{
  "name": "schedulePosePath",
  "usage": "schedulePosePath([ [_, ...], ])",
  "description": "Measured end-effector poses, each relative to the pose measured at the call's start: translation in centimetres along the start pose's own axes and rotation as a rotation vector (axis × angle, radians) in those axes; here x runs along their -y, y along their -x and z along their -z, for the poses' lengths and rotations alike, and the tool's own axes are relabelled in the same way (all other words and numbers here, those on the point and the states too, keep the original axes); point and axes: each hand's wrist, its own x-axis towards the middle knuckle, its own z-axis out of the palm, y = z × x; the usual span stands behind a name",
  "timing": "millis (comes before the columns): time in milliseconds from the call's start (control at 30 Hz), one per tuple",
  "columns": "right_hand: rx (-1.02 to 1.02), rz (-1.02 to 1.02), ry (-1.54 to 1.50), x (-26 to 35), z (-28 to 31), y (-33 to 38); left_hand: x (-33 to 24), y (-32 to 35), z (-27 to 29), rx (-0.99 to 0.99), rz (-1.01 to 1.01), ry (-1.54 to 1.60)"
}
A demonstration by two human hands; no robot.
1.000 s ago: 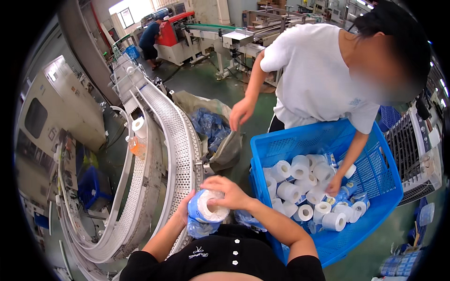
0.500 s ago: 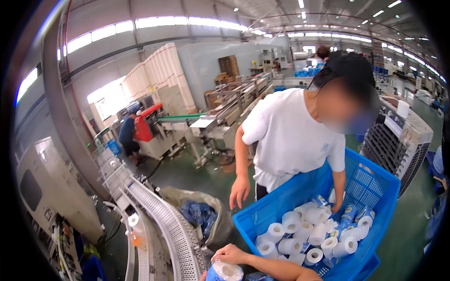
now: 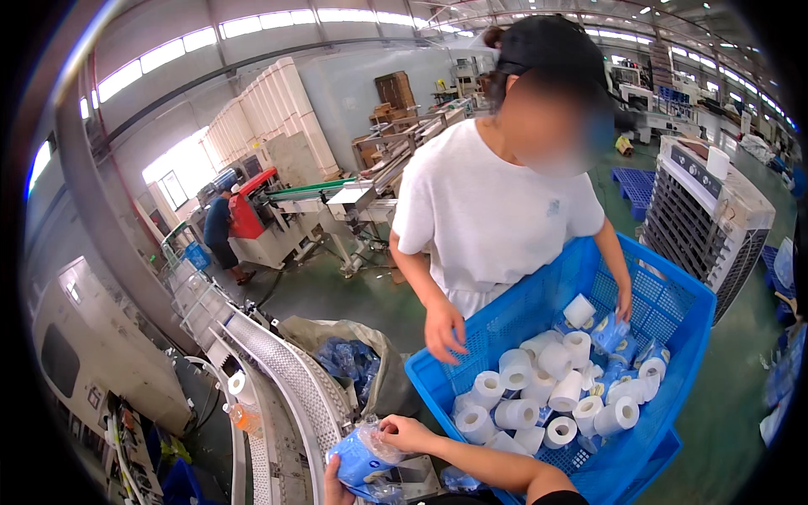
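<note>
Near the lower edge I hold a toilet roll in a blue and clear plastic wrapper (image 3: 360, 459). My left hand (image 3: 335, 482) closes round its lower left side, with only part of the fingers and thumb showing. The fingers of my right hand (image 3: 408, 434) pinch the loose clear film at the upper right of the pack. To the right, a large blue crate (image 3: 471, 337) holds several bare white toilet rolls (image 3: 515, 369) and blue-wrapped ones. Across the crate a co-worker in a white T-shirt (image 3: 497, 202) has one hand (image 3: 624, 305) on a blue wrapped pack and the other (image 3: 443, 330) over the crate's near-left side.
A curved conveyor (image 3: 286, 374) runs along my left, with a white roll (image 3: 241, 385) and an orange bottle (image 3: 246, 418) beside it. An open sack (image 3: 391, 353) of blue film stands between conveyor and crate. An air cooler (image 3: 703, 219) stands at the right.
The wrapped roll has come further into view and tilted, and my right hand now pulls at its film. The co-worker straightened, and one hand has come over the crate while the other touches a blue pack.
</note>
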Motion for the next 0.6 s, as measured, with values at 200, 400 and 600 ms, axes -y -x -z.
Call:
schedulePosePath([
  [200, 0.087, 0.098, -0.022, -0.9, -0.2, -0.8, -0.7, -2.2, 4.4, 0.05, -0.194, -0.078],
  [400, 0.076, -0.04, -0.204, -0.4, 0.7, -0.4, -0.1, -1.6, 2.1, 0.094, -0.013, 0.001],
  [600, 0.324, -0.24, -0.94, -0.4, -0.4, -0.6, -0.1, -0.4, 1.0, 0.184, -0.23, 0.06],
])
